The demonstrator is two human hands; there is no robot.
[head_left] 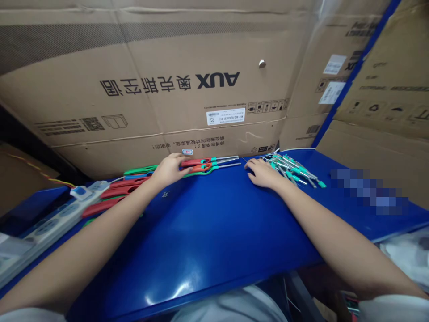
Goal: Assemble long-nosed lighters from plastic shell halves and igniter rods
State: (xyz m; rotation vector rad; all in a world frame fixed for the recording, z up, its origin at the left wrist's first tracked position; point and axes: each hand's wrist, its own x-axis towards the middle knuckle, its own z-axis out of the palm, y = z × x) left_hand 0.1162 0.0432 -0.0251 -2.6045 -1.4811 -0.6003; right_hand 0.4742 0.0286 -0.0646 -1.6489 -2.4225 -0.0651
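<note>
Long-nosed gas lighters with red, orange and green handles lie at the back of the blue table, metal barrels pointing right. Over the handles of the nearest lighters (203, 168) rests my left hand (169, 170), its fingers reaching across and its thumb apart on the near side. My right hand (263, 173) is at the left edge of a loose pile of metal barrels with teal ends (295, 169). Its fingers are slightly bent and apart, touching the table near the pile. Part of the pile lies hidden behind that hand.
More red-handled lighters (103, 206) are lined up at left, beside a white power strip (56, 223) with a plug in it. A large cardboard sheet (161, 107) stands along the back of the blue table (201, 232). Another cardboard panel (375, 152) stands at right.
</note>
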